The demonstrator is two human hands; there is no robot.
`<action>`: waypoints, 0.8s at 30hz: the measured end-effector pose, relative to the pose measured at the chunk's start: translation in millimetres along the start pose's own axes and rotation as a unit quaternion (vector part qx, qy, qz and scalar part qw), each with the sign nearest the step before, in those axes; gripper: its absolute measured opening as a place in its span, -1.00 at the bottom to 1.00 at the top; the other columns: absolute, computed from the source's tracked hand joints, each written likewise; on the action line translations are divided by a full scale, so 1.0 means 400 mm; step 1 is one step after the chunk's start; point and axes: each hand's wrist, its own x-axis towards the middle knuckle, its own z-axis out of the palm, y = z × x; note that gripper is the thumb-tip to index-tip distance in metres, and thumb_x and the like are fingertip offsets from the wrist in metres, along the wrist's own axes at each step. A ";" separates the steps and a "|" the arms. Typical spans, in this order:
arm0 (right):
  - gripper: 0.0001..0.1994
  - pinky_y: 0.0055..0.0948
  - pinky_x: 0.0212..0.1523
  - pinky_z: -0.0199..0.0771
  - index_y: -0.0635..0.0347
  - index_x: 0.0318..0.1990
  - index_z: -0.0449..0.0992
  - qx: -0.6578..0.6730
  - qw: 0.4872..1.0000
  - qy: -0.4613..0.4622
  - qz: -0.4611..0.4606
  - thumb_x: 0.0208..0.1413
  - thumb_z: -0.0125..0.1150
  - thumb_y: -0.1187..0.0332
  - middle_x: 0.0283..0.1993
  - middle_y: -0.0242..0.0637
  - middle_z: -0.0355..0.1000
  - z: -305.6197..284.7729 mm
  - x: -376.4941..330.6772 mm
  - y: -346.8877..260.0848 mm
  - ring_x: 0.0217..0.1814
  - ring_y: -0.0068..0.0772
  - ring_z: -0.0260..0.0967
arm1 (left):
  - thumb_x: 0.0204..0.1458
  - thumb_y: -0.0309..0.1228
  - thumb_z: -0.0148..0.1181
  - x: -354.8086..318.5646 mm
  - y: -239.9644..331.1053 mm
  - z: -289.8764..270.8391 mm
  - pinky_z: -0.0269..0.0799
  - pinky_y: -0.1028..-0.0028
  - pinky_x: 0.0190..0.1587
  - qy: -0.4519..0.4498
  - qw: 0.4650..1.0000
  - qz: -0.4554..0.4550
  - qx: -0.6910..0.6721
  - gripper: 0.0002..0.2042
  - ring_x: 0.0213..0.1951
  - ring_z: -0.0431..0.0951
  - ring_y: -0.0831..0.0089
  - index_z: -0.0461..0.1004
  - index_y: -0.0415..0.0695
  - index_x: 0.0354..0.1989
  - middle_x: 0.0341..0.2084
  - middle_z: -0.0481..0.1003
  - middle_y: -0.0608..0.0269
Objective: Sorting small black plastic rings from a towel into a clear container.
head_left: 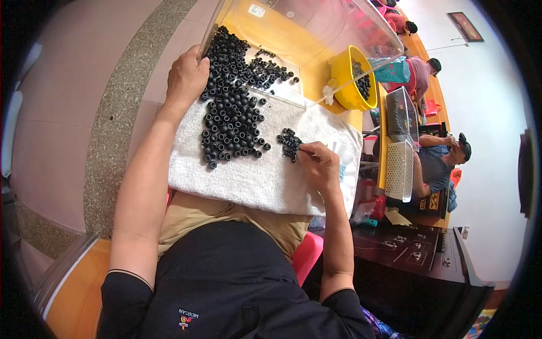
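My left hand [188,76] is closed round the left edge of a clear plastic bin [299,25], which lies tipped with its opening toward me. Black round caps with hollow centres [234,121] spill from the bin onto a white towel [226,183] in front of me. To the right on the towel sits a small heap of smaller black pieces [289,144]. My right hand [320,166] is at that heap's right edge, thumb and fingers pinched together. What the pinch holds is too small to make out.
A yellow tub [339,68] with dark pieces stands right of the bin. Beyond are a white perforated basket [400,169] and a clear box of dark parts [400,116]. Several people sit along the right. A dark tabletop [418,254] lies at lower right.
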 end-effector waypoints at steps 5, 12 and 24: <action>-0.89 -0.52 -0.28 0.47 0.28 -0.24 0.67 -0.044 0.998 -0.010 -0.045 0.04 0.39 0.53 -0.28 -0.28 0.56 -0.003 0.021 -0.022 -0.32 -0.51 0.50 | 0.16 -0.30 0.08 -0.001 0.000 -0.002 0.46 0.05 0.04 0.004 1.000 -0.005 0.005 -0.69 -0.04 0.58 -0.14 0.52 -0.11 0.04 -0.17 0.61 -0.10; -0.88 -0.43 -0.32 0.46 0.29 -0.28 0.67 -0.154 0.983 0.016 -0.103 0.07 0.40 0.44 -0.46 -0.19 0.54 -0.017 0.167 -0.066 -0.41 -0.43 0.48 | 0.17 -0.29 0.07 0.000 0.003 -0.003 0.46 0.05 0.02 -0.005 1.000 -0.003 0.003 -0.71 -0.06 0.58 -0.13 0.52 -0.13 0.00 -0.19 0.61 -0.11; -0.61 -0.21 -0.10 0.59 0.26 -0.04 0.65 -0.251 0.961 -0.021 -0.114 0.10 0.34 0.16 -0.24 0.03 0.63 0.145 0.615 -0.047 -0.17 -0.05 0.63 | 0.16 -0.36 0.08 -0.019 0.037 -0.013 0.46 0.05 0.00 0.015 1.000 0.002 0.019 -0.73 -0.09 0.58 -0.13 0.51 -0.15 -0.01 -0.24 0.60 -0.12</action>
